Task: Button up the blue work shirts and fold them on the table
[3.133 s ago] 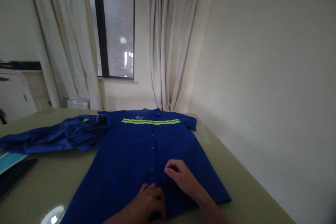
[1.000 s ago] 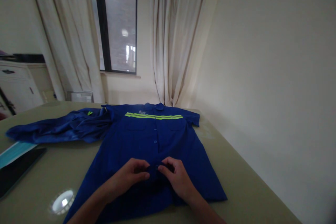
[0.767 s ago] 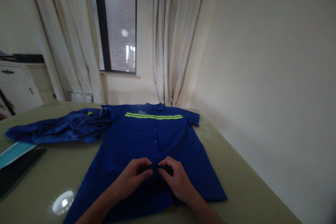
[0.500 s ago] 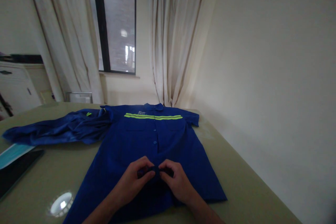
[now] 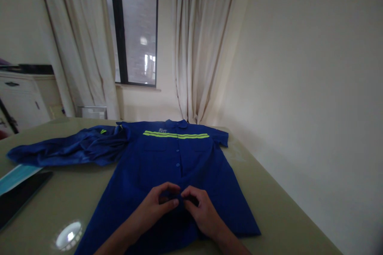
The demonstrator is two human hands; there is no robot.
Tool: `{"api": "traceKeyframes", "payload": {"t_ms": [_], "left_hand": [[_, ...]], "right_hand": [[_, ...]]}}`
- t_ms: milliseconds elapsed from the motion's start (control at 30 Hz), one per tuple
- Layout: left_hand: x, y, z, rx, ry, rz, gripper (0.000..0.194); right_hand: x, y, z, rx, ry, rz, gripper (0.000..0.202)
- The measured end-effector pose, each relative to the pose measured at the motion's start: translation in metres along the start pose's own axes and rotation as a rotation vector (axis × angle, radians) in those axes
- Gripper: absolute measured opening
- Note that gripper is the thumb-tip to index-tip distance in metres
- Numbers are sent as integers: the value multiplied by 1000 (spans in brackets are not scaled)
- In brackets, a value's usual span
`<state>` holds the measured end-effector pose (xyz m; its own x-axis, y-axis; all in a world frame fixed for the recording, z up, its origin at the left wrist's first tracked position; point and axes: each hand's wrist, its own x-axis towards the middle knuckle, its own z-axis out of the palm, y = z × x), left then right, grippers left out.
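A dark blue short-sleeved work shirt [image 5: 155, 167] lies spread on the table, its collar at the far end. Yellow-green reflective stripes cross its chest, and a few buttons show along the front opening. Over the lower part of that opening, my left hand [image 5: 158, 205] has its thumb and fingers closed on the shirt cloth. My right hand [image 5: 200, 209] faces it, also pinching the shirt's front edge. Their fingertips nearly meet, and whether a button sits between them is hidden.
Another crumpled blue garment [image 5: 74, 145] lies left of the shirt. Nearer on that side are a light blue face mask [image 5: 18, 177] and a dark flat object [image 5: 24, 197] on the greenish table [image 5: 281, 215]. A wall [image 5: 314, 107] runs along the right, with curtains [image 5: 197, 48] behind.
Both hands stay at the front opening; the left fingers have spread slightly. The whole view has shifted a little right and down. The shirt lies as before.
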<state>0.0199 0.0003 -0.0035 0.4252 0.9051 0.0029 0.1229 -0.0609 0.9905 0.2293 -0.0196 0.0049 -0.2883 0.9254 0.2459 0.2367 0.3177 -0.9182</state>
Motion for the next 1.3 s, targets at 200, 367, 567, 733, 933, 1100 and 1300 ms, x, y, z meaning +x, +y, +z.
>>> {"api": "traceKeyframes", "payload": {"t_ms": [200,367,567,733,933,1100,1300], "left_hand": [[1,-6,0,94,160,-85,47],[-1,5,0,121,199,-54,46],[-2,17,5,122,214,14,40],[-1,12,8,118,176,41,40],[-1,6,6,71,138,14,44],[-2,7,6,6,162,-66,50],[-8,6,3,-145,213,-265,47]], "right_hand": [[4,1,6,82,69,77,5],[3,-9,6,-69,123,48,21],[-8,-20,10,-325,260,-77,29],[-10,-13,23,-412,253,20,28],[-5,-12,20,-352,223,54,23],[-4,-14,20,-249,224,48,21],[-4,-20,19,-101,181,48,20]]}}
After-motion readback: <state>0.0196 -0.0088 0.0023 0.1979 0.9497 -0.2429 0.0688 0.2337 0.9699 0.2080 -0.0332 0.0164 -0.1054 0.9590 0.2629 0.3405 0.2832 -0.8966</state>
